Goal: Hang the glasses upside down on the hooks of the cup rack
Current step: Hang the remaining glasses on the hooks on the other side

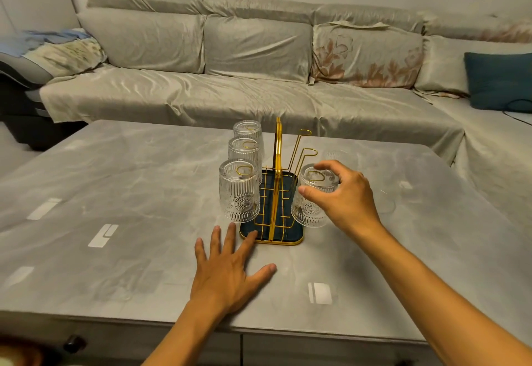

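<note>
Table (115,192): rest left hand (230,273) flat, fingers spread, beside cup rack (277,207) base. Right hand (342,192) grips inverted glass (312,201) over nearest hook. Seat it fully, then loosen grip. Two hooks (305,142) beyond fingers empty.

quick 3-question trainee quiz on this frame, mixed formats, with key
1. True or false: the left hand is holding a glass.
2. How many glasses hang on the rack's left side? A) 1 B) 3 C) 5
3. Fill in: the right hand grips a glass over a ____.

Key: 1 false, it lies flat on the table; 2 B; 3 hook, on the right side, with two hooks behind it empty.
</note>
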The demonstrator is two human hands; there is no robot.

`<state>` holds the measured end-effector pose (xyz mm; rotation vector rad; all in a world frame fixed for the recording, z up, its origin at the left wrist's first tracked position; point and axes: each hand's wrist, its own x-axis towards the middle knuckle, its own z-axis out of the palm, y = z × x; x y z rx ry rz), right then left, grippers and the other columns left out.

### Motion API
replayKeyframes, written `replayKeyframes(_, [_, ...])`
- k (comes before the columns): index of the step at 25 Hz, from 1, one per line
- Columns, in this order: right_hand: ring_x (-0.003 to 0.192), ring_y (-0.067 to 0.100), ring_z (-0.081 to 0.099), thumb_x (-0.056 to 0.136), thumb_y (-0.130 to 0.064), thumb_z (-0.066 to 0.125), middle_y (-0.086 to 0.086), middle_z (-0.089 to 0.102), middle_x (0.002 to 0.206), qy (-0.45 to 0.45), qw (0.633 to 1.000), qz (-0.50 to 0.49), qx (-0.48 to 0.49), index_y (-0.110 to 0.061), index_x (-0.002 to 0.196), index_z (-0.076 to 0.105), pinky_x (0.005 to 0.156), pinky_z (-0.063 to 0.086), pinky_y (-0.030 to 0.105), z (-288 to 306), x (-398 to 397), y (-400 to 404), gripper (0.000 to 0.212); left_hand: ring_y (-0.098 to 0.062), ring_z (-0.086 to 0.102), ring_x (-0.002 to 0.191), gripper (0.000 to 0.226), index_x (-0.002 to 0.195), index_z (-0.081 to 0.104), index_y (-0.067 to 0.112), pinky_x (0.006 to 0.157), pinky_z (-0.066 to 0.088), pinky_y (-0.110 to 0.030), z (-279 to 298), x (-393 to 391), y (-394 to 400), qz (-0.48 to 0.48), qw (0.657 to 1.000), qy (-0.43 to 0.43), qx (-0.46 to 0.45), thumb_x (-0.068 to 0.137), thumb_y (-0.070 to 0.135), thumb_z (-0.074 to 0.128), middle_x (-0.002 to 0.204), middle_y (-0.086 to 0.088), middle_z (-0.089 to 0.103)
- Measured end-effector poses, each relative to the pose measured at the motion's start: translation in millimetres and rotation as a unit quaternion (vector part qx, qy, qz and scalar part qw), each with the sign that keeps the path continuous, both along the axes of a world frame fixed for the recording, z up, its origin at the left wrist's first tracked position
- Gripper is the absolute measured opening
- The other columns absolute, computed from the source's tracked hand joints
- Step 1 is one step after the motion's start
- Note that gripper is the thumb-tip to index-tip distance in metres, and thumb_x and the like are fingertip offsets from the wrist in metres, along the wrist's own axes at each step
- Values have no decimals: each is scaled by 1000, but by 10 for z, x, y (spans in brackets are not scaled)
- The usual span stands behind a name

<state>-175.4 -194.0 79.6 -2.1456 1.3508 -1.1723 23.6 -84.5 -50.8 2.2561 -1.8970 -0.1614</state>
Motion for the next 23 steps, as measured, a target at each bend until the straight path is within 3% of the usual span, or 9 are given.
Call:
replayKeyframes(10, [104, 27, 53, 74, -44, 73, 0, 60, 114, -9, 1000, 9, 20, -34, 112, 51, 78, 55, 46, -87, 13, -3, 45, -28, -22, 145, 88, 144, -9, 53, 112, -17, -58, 15, -8, 5, 3, 1000, -2, 5, 67, 93, -2, 161, 0, -15])
replayKeyframes(13, [112, 24, 50, 73, -44, 75, -1, 53, 125, -3, 999, 27, 19, -34, 122, 46, 86, 51, 40, -85, -35, 30, 57, -28, -21, 145, 87, 144, -9, 53, 113, -15, -59, 29, -10, 11, 4, 1000, -3, 6, 68, 93, -1, 161, 0, -15])
replayKeyframes(16, [115, 8, 47, 74, -48, 73, -13, 41, 138, -154, 985, -42, -68, -39, 133, 37, 86, 45, 21, -155, -262, 157, 70, -29, -21, 145, 87, 144, -12, 52, 113, -15, -58, 37, -14, 9, 1, 1000, -7, 8, 67, 93, -3, 160, 0, -17])
replayKeyframes(18, [115, 5, 46, 74, -47, 71, -17, 37, 142, -269, 948, -147, -85, -43, 136, 30, 82, 45, 20, -347, -480, 233, 75, -28, -22, 145, 87, 143, -13, 52, 113, -16, -58, 36, -4, 19, -2, 1000, -5, 6, 68, 93, -3, 160, -1, -18])
replayKeyframes(20, [123, 16, 44, 73, -40, 75, -11, 29, 149, -302, 930, -208, 4, -44, 139, 21, 83, 45, 27, -628, -670, 264, 85, -28, -22, 145, 86, 143, -14, 52, 113, -15, -57, 36, -3, 25, -4, 1000, -5, 5, 68, 92, -2, 160, 0, -18])
replayKeyframes(23, [122, 26, 45, 68, -24, 82, 4, 35, 147, -263, 933, -177, 171, -36, 144, 14, 87, 44, 35, -981, -735, 173, 103, -27, -22, 145, 84, 141, -16, 53, 113, -16, -56, 33, -13, 21, -2, 1000, -4, 3, 69, 92, -1, 160, 1, -17])
